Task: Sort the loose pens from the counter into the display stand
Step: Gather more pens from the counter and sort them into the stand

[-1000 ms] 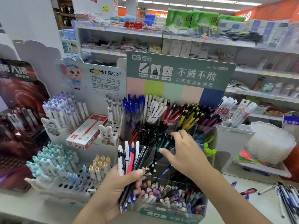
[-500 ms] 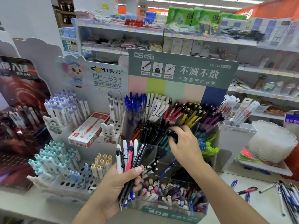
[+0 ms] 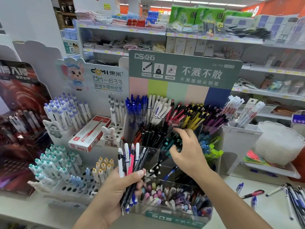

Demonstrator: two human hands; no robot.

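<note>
The left hand (image 3: 118,192) grips a fanned bundle of mixed plastic pens (image 3: 132,166), white, pink, black and blue barrels, thumb curled across their fronts, held upright just before the front-left corner of the clear acrylic tiered display stand (image 3: 178,210). The right hand (image 3: 186,151) reaches into the stand's middle tier, fingers loosely bent above the black and teal pens (image 3: 158,138) there; whether it pinches one cannot be told, as the fingertips are lost among the pen caps.

The stand's smooth transparent walls form stepped rectangular compartments: blue, white, red, yellow and purple pens along the back row under a green card header (image 3: 183,70), pastel-capped pens in the lowest front bin. To its left, touching, sits a white perforated plastic pen rack (image 3: 77,187) with round holes, many unfilled, and a red-and-white cardboard box (image 3: 89,133) lying tilted on its step.

More loose pens (image 3: 290,194) lie scattered on the pale counter (image 3: 247,212) at its right edge, well apart from both hands. Bare counter shows between those pens and the stand's right front corner. A white plastic bin (image 3: 239,142) stands just beside the stand's right wall.
</note>
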